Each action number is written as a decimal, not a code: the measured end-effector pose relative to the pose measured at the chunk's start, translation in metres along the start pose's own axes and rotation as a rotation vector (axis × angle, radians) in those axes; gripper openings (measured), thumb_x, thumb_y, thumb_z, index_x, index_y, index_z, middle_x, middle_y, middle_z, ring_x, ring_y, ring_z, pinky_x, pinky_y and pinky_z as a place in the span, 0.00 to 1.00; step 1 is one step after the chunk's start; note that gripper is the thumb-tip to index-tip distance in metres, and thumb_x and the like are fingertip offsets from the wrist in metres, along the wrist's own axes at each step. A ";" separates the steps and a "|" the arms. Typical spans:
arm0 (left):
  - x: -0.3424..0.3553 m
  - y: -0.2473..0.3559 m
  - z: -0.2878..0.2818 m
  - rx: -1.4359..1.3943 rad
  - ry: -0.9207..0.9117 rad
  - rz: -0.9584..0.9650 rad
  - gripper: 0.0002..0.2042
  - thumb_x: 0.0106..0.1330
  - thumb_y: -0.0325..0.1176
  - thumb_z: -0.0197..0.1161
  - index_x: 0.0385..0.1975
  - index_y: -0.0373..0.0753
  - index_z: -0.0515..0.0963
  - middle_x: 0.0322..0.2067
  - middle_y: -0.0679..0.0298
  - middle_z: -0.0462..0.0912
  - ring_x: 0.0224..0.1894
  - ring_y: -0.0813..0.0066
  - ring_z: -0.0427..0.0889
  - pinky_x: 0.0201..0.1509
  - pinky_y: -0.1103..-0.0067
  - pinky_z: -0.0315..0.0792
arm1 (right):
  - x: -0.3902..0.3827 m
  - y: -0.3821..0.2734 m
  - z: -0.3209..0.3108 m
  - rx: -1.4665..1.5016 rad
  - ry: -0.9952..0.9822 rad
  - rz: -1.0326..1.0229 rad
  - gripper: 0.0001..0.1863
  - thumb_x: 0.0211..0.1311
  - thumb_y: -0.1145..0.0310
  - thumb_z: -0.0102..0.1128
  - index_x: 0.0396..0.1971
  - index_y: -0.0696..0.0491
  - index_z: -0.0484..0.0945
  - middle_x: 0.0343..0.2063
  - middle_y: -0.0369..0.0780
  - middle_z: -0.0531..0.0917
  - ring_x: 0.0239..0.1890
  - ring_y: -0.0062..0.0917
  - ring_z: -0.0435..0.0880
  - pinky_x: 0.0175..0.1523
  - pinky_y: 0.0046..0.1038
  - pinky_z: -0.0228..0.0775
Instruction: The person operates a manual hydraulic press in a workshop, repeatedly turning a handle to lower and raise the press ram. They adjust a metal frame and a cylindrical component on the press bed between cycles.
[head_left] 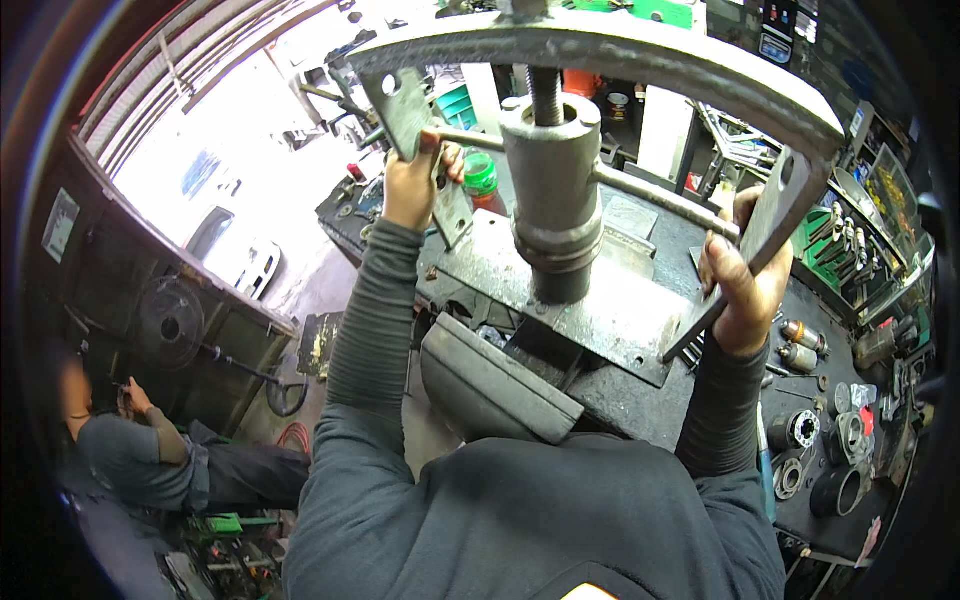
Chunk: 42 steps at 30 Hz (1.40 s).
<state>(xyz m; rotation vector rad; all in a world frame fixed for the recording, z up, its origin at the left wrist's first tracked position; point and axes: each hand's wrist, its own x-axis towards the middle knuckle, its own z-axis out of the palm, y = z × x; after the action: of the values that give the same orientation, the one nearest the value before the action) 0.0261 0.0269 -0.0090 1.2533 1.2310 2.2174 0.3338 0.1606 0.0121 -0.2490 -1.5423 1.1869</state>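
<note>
A heavy steel press frame [590, 45] stands over the bench, its top bar arched across the view by the fisheye. A threaded screw [545, 95] runs down into an upright metal cylinder [550, 175], which has a rod through each side. The cylinder stands on a steel base plate [640, 320]. My left hand [410, 185] is closed on the frame's left side plate [405, 100], beside the end of a rod. My right hand [740, 285] grips the right side plate [785, 210], thumb near the other rod. A green-lidded jar [480, 176] sits behind, near my left hand.
The dark bench [830, 530] holds machined rings [800, 430], motor parts [800, 340] and a green tool tray [825, 240] at right. A grey curved housing [480, 380] is below the plate. A seated co-worker [140, 460] is at lower left, near a bright doorway with a white car [235, 255].
</note>
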 end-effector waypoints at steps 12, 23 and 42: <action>-0.044 0.029 0.005 0.226 0.108 0.159 0.29 0.56 0.57 0.59 0.39 0.32 0.68 0.23 0.63 0.71 0.23 0.77 0.70 0.29 0.79 0.68 | -0.053 -0.031 0.012 0.124 -0.093 -0.081 0.31 0.37 0.66 0.61 0.43 0.62 0.61 0.30 0.38 0.65 0.28 0.19 0.64 0.32 0.18 0.56; -0.044 0.030 0.005 0.249 0.052 0.086 0.29 0.57 0.57 0.57 0.40 0.33 0.67 0.23 0.64 0.69 0.24 0.78 0.69 0.30 0.81 0.67 | -0.058 -0.029 0.012 0.147 -0.042 0.031 0.35 0.36 0.73 0.61 0.50 0.67 0.62 0.42 0.45 0.74 0.46 0.27 0.74 0.54 0.26 0.63; -0.043 0.016 0.003 0.237 0.124 0.090 0.26 0.58 0.54 0.57 0.41 0.33 0.68 0.29 0.65 0.71 0.27 0.80 0.69 0.29 0.82 0.69 | -0.054 -0.024 0.007 0.130 -0.102 0.051 0.36 0.34 0.71 0.63 0.50 0.66 0.62 0.40 0.42 0.73 0.42 0.21 0.73 0.50 0.22 0.62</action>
<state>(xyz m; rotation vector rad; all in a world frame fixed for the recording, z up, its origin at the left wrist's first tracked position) 0.0550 -0.0080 -0.0191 1.2948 1.5523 2.2960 0.3575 0.1083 -0.0020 -0.1447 -1.5474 1.3522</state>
